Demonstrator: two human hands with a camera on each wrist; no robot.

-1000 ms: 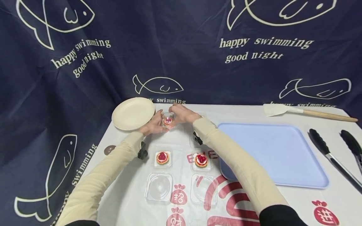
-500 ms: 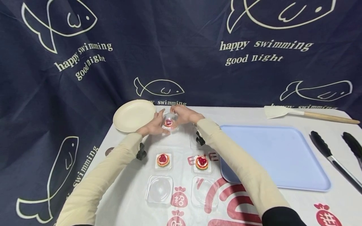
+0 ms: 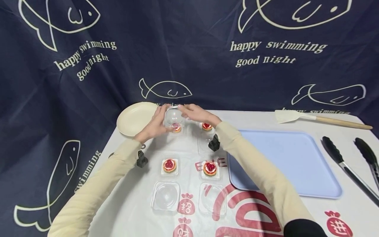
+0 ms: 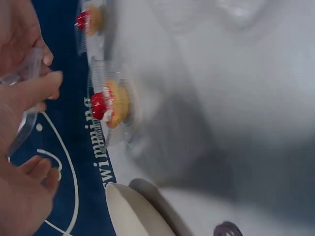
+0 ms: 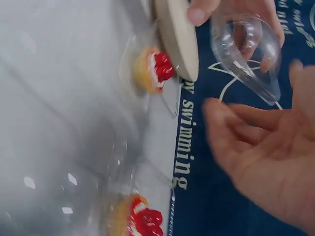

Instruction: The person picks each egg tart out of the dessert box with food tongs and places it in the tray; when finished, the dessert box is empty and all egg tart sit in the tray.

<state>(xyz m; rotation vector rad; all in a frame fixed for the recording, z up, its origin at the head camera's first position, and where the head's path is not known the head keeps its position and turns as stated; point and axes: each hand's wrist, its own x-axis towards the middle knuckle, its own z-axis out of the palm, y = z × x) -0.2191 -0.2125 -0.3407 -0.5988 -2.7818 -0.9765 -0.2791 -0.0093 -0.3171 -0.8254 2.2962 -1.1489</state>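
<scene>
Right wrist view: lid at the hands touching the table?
No, the left hand holds the clear lid up, apart from the table.

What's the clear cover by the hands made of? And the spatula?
Clear cover: probably thin plastic, glossy with bright glints.
Spatula handle: seemingly smooth wood, from its tan color.
Spatula head: pale and matte, maybe silicone or plastic; can't tell which.

Head view, clear lid (image 3: 173, 116) is partly veiling the far left tart (image 3: 177, 130), left hand (image 3: 156, 124) is hiding part of the plate (image 3: 134, 120), right sleeve (image 3: 262, 174) is overlapping the blue tray (image 3: 291, 163), tongs (image 3: 356, 178) are extending beyond the right border
</scene>
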